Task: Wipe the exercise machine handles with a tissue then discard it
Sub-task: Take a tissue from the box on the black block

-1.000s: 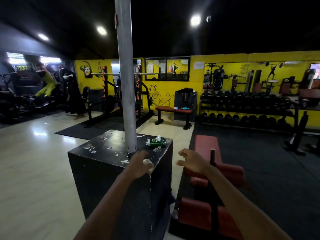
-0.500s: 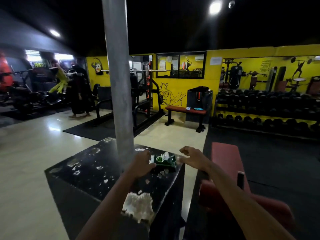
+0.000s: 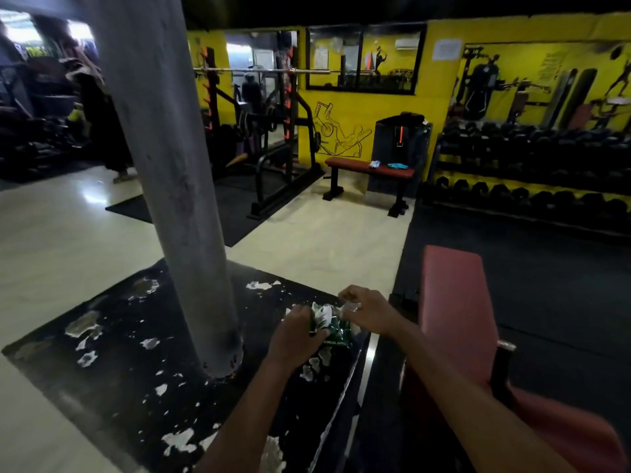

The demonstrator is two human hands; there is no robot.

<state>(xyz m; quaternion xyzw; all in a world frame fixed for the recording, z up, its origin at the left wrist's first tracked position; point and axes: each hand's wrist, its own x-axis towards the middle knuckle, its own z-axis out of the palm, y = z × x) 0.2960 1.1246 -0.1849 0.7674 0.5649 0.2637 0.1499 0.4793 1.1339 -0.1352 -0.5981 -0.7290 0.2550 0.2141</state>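
A green tissue pack (image 3: 334, 327) lies near the right edge of the black block (image 3: 112, 346) that the grey pillar stands on. My left hand (image 3: 294, 332) grips the pack's left side and holds it down. My right hand (image 3: 367, 310) pinches a white tissue (image 3: 351, 307) at the pack's top right, fingers curled round it. More white tissue shows at the pack's opening. No machine handle is close to my hands in this view.
A grey pillar (image 3: 160, 158) rises from the black block just left of my hands. A red padded bench (image 3: 454, 312) stands to the right on a dark mat. Farther off are a flat bench (image 3: 370, 169), a squat rack (image 3: 273, 138), and dumbbell racks (image 3: 532, 172).
I have stepped closer to the black block. Both hands reached the tissue pack: the left now holds it, the right pinches a tissue at its top.
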